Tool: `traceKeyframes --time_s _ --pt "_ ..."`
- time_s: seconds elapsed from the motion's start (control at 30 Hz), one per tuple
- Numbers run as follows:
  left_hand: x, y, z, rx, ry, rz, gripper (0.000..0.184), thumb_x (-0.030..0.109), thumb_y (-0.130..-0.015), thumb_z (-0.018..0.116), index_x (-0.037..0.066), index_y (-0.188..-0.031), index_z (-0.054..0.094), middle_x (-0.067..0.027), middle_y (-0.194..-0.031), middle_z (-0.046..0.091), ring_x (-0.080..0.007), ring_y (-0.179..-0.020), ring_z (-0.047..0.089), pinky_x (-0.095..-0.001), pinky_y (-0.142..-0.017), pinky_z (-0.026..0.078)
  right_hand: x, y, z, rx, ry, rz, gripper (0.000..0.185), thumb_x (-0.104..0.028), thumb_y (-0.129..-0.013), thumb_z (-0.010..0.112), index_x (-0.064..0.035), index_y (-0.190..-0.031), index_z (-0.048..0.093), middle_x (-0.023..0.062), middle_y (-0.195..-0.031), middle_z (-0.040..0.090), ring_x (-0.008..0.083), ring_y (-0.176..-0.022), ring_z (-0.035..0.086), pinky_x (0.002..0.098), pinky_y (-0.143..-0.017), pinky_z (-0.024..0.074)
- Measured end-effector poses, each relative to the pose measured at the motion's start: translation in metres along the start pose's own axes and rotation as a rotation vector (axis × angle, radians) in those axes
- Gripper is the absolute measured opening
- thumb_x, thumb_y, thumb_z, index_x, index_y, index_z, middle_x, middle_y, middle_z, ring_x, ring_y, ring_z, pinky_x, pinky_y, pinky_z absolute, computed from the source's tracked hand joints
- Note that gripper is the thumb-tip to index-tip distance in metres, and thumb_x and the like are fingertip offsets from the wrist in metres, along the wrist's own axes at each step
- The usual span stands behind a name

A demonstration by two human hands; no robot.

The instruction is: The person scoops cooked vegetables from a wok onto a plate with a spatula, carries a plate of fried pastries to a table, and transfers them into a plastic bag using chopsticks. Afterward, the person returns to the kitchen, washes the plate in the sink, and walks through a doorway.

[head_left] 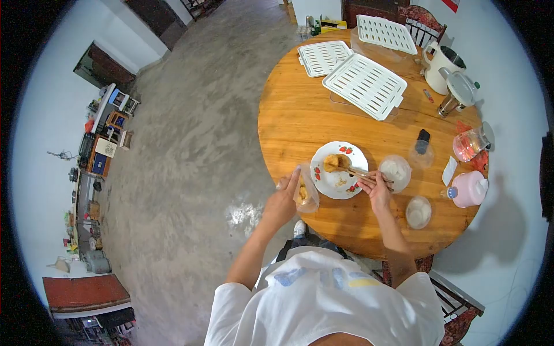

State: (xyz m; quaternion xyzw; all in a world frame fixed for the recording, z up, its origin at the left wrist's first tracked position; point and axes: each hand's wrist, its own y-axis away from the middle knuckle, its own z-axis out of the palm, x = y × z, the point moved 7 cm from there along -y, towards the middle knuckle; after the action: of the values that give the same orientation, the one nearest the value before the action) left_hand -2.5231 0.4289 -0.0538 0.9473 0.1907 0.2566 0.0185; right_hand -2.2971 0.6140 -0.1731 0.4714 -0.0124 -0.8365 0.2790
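Observation:
My right hand (378, 189) holds a pair of wooden chopsticks (359, 172) over a white plate (339, 191) with strawberry decoration. The chopstick tips touch a golden-brown piece of food (332, 163) on the upper left part of the plate. A few crumbs lie lower on the plate. Left of the plate, my left hand (283, 200) holds the side of a clear plastic container (310, 198) with similar golden food inside. A bowl with white contents (395, 172) stands just right of my right hand, and a smaller clear bowl (418, 212) is below it.
White slotted lids (366, 85) lie on the far side of the round wooden table (288, 115). Along the right edge stand a white pitcher (443, 66), a glass press (459, 92), a glass jar (470, 144) and a pink container (468, 189). A chair (461, 314) is at the lower right.

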Motion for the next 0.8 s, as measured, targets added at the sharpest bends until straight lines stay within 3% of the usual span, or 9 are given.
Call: traceKeyframes --time_s 0.2,0.33,0.43,0.53,0.63,0.8 --pt "-0.003 -0.003 0.003 0.024 0.003 0.007 0.087 -0.006 -0.07 0.046 0.017 -0.148 0.014 -0.0204 -0.138 0.041 -0.0411 -0.082 0.062 -0.0458 -0.064 0.053 0.022 0.001 0.005 0.131 -0.028 -0.038 0.029 -0.029 -0.099 0.042 -0.0012 -0.096 0.048 0.0156 -0.092 0.06 0.0265 -0.082 0.067 0.0376 -0.073 0.0594" --pt "0.006 0.002 -0.001 0.039 -0.104 0.048 0.087 -0.005 -0.071 0.048 0.017 -0.148 0.013 -0.0221 -0.138 0.041 -0.041 -0.079 0.063 -0.0456 -0.064 0.053 0.021 0.004 0.015 0.112 0.132 -0.194 0.032 -0.03 -0.099 0.043 0.0016 -0.095 0.048 0.0158 -0.089 0.059 0.0284 -0.076 0.068 0.0376 -0.068 0.0601" --pt "0.006 0.006 -0.004 -0.132 -0.223 -0.045 0.085 -0.005 -0.072 0.05 0.016 -0.147 0.016 -0.0227 -0.139 0.039 -0.04 -0.084 0.063 -0.0455 -0.067 0.053 -0.003 0.019 0.023 0.104 0.156 -0.285 0.034 -0.031 -0.098 0.044 0.0023 -0.094 0.048 0.0152 -0.088 0.059 0.0298 -0.071 0.068 0.0387 -0.065 0.0604" --pt "-0.003 0.008 -0.004 -0.095 -0.075 -0.136 0.085 -0.006 -0.07 0.049 0.015 -0.147 0.02 -0.0237 -0.14 0.038 -0.041 -0.091 0.062 -0.0449 -0.072 0.053 -0.04 0.042 0.03 0.122 0.071 -0.324 0.034 -0.031 -0.098 0.045 0.0018 -0.093 0.049 0.0145 -0.086 0.059 0.0309 -0.069 0.067 0.0404 -0.062 0.0604" --pt "-0.01 0.01 -0.003 0.104 0.119 -0.065 0.081 -0.008 -0.067 0.048 0.011 -0.143 0.029 -0.0234 -0.14 0.037 -0.042 -0.098 0.059 -0.0443 -0.079 0.051 -0.083 0.082 0.046 0.058 0.029 -0.372 0.033 -0.031 -0.097 0.045 0.0014 -0.093 0.051 0.0155 -0.084 0.059 0.0321 -0.069 0.067 0.0416 -0.061 0.0601" --pt "0.01 0.009 -0.026 0.218 0.237 0.032 0.073 -0.011 -0.066 0.045 0.002 -0.136 0.039 -0.02 -0.141 0.039 -0.0397 -0.11 0.053 -0.0428 -0.086 0.049 -0.09 0.123 0.079 -0.055 0.082 -0.291 0.035 -0.03 -0.098 0.043 0.0038 -0.096 0.051 0.018 -0.089 0.061 0.0323 -0.071 0.067 0.0412 -0.064 0.0599"
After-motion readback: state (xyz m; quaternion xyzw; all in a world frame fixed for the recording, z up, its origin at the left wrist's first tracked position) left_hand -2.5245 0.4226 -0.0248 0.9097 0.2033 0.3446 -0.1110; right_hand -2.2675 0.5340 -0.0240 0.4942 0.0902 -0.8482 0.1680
